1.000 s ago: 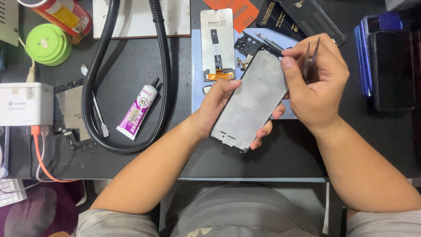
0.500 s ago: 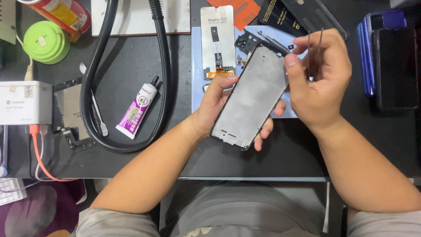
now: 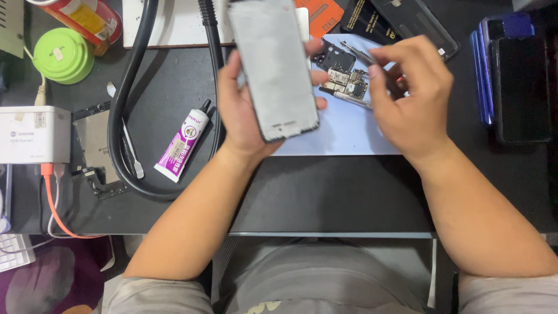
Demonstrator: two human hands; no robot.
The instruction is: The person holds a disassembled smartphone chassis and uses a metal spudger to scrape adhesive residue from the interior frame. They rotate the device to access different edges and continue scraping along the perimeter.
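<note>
Gripping flat grey phone screen panel [image 3: 273,67], left hand [image 3: 244,113] fingers wrapped; right hand [image 3: 410,96] fingers pinching thin metal tweezers [image 3: 357,52].

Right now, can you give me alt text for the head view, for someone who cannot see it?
The left hand holds a grey phone screen panel upright above a dark desk, while the right hand pinches tweezers over small circuit boards on a pale blue mat. A purple-and-white glue tube and a looped black hose lie to the left.
</note>
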